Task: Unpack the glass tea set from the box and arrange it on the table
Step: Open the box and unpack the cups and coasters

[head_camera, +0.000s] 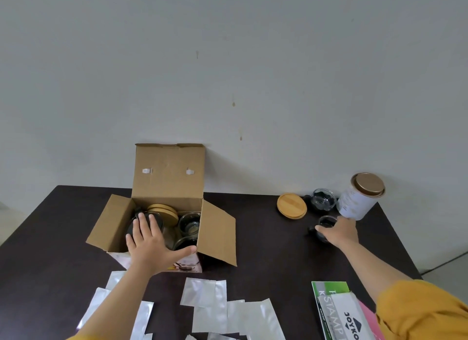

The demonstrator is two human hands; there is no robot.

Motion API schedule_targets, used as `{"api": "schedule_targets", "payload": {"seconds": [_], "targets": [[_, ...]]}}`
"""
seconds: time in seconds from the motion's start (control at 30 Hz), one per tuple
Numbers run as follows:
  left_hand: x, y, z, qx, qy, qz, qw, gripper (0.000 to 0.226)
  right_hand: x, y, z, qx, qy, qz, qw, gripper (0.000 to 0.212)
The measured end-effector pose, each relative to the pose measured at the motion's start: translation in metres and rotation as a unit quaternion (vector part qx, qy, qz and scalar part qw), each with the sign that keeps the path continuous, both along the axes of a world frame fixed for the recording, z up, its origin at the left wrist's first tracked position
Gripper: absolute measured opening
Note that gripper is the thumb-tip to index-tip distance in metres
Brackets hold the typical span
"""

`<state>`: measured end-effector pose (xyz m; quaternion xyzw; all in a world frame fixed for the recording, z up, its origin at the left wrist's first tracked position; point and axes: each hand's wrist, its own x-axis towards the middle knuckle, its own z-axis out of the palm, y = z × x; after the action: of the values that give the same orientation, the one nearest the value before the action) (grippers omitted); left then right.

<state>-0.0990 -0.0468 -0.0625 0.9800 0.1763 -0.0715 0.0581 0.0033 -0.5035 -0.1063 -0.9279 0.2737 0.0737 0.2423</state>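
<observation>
Left hand (149,241) spread flat over box (162,208); right hand (339,232) gripping half-hidden glass cup (325,223)

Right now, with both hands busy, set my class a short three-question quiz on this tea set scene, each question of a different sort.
1. True or false: the cardboard box has its flaps open.
2. Which hand holds a glass cup on the table? A) left hand B) right hand
3. Fill in: the loose wooden lid lies on the table to the ____ of the box, as the camera sees it.

Key: 1 true; 2 B; 3 right.
</observation>
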Motion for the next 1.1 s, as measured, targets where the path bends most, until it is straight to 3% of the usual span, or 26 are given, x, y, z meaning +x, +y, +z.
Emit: {"api": "schedule_targets", "payload": {"seconds": [0.47, 0.67, 0.9, 1.1], "targets": [[0.002, -0.003, 0.001, -0.003, 0.008, 0.003, 1.0, 0.16, 0.03, -0.002, -0.002, -0.017, 0.007, 0.025, 1.0, 0.062], [0.001, -0.004, 0.003, -0.001, 0.008, 0.009, 1.0, 0.161, 0.013, 0.01, 0.004, 0.007, -0.039, 0.04, 0.998, 0.092], [-0.003, -0.004, 0.012, -0.011, 0.015, 0.003, 1.0, 0.163, -0.039, 0.11, 0.033, 0.086, -0.126, 0.13, 0.98, 0.065], [-0.007, 0.0, 0.017, -0.037, 0.02, -0.013, 0.999, 0.16, -0.064, 0.224, 0.066, 0.175, -0.127, 0.223, 0.951, 0.062]]}}
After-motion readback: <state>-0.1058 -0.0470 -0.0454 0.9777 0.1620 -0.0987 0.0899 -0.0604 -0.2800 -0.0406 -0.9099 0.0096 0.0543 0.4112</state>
